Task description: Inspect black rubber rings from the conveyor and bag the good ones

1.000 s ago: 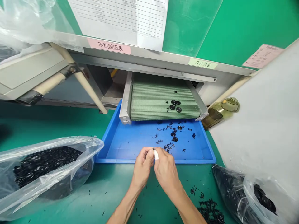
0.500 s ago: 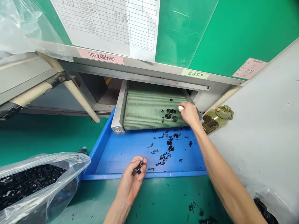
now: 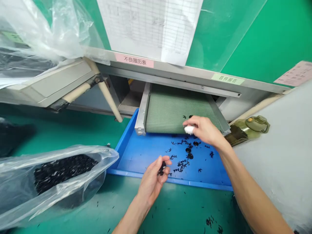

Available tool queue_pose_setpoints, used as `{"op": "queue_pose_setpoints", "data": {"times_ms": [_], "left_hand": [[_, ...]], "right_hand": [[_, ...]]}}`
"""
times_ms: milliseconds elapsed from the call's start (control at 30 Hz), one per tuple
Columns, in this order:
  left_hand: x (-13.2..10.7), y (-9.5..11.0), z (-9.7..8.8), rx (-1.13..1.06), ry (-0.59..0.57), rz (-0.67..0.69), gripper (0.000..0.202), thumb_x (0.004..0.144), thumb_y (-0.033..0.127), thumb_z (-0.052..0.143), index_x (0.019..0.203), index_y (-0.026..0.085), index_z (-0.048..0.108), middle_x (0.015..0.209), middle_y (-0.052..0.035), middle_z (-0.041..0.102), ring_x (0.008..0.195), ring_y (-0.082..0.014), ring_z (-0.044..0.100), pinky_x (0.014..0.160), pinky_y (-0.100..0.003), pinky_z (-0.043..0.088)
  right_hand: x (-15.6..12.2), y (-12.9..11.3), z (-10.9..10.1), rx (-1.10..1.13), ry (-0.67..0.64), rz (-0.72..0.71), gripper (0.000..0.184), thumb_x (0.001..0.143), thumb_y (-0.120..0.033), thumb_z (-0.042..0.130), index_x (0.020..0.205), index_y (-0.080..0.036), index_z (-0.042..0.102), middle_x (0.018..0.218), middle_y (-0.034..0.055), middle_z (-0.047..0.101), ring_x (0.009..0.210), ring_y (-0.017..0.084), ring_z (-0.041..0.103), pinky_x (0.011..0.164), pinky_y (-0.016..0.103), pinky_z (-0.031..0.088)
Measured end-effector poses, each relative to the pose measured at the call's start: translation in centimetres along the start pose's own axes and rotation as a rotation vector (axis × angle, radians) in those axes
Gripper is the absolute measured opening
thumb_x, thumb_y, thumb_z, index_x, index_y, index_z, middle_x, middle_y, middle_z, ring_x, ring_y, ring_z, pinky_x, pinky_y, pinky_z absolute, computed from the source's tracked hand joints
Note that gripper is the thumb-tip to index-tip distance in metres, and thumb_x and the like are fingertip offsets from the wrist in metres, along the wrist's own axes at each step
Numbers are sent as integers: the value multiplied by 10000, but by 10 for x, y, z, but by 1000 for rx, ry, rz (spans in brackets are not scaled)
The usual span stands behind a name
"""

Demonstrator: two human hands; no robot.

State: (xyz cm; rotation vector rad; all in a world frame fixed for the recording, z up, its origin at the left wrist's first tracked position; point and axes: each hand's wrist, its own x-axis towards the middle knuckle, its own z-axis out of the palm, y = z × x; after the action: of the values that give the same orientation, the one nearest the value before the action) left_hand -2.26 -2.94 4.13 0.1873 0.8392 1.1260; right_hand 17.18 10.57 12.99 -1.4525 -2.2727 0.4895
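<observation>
My left hand (image 3: 156, 175) is cupped, palm up, above the front rim of a blue tray (image 3: 131, 159). Its curled fingers hold several small black plastic parts (image 3: 162, 168). Over the front edge of a green conveyor belt (image 3: 168, 107), my right hand (image 3: 201, 129) has its fingers bent together. A white cover (image 3: 189, 130) wraps one fingertip. Dark bits show at the fingertips, but the hand hides what they grip. A black round part (image 3: 190, 116) lies on the belt just behind this hand. Below, black round parts (image 3: 188, 150) and thin black scraps (image 3: 181, 165) are scattered in the tray.
At left, a clear plastic bag (image 3: 107, 159) holds many black pieces. A metal frame leg (image 3: 109, 100) stands beyond it. An olive bottle (image 3: 253, 128) sits right of the conveyor. Black scraps (image 3: 212, 221) litter the green surface in front. A green board (image 3: 268, 42) hangs above.
My right hand has come toward me on the belt, over where several black round parts lay. My left hand stays cupped around its parts. The view has shifted left.
</observation>
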Motion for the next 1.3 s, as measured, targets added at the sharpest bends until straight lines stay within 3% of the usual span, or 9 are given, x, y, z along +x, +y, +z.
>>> {"op": "queue_pose_setpoints", "data": {"times_ms": [67,167,300,400,567,700,1000,1167,1300], "left_hand": [[-1,-4,6,13,-59,17,331,762,387,670,927,101,662,832,-70,600,586,-58,493,401,-134,325],[-4,-10,6,53,-112,-3,348,727,425,694,853,104,648,698,-32,563,522,-47,428,393,-145,272],[-11,-13,-5,129,-145,-69,327,677,397,744,736,105,609,547,31,450,457,-27,314,381,-148,185],[-16,-11,-11,114,-151,-72,301,699,369,731,768,99,621,652,-3,508,493,-27,353,388,-144,196],[-19,-10,-12,111,-150,-79,247,744,322,699,812,93,637,726,-22,518,527,-27,384,393,-131,215],[-18,-13,-12,117,-158,-60,231,764,320,678,750,96,624,729,-21,513,522,-23,366,396,-128,222],[-18,-21,-6,53,-106,-66,239,732,286,716,818,75,643,729,-17,504,533,-18,370,382,-116,221],[-20,-23,-2,43,-100,-46,195,759,268,687,806,89,625,750,-14,503,535,-18,383,381,-119,219],[-21,-20,-1,144,-115,-55,204,777,288,661,815,94,611,756,-26,529,531,-28,395,382,-130,220]], "right_hand": [[-39,-27,24,91,-84,-73,339,756,-67,469,973,-204,690,902,23,638,803,146,575,711,260,425],[-82,-55,56,183,-138,-63,410,747,-12,417,997,-216,670,872,20,598,774,132,553,677,241,418],[-108,-71,70,219,-195,-30,505,750,27,348,1070,-244,629,882,12,549,747,118,526,665,228,422],[-118,-70,68,240,-212,-31,540,761,19,334,1165,-251,568,928,18,545,789,125,535,704,236,447],[-138,-62,78,127,-104,65,519,796,-26,343,1241,-230,516,1001,48,596,826,161,578,730,282,473],[-148,-65,88,34,-39,73,418,831,-50,343,1149,-209,563,991,53,618,853,182,585,739,301,466],[-150,-77,97,-120,63,16,281,893,-102,323,961,-186,583,804,42,569,743,174,535,650,281,429],[-153,-79,105,-211,184,19,259,900,-93,332,972,-166,570,795,41,550,736,169,530,614,270,401],[-155,-80,104,-340,204,-14,251,901,-89,350,948,-170,583,754,35,548,705,172,510,586,279,362]]}}
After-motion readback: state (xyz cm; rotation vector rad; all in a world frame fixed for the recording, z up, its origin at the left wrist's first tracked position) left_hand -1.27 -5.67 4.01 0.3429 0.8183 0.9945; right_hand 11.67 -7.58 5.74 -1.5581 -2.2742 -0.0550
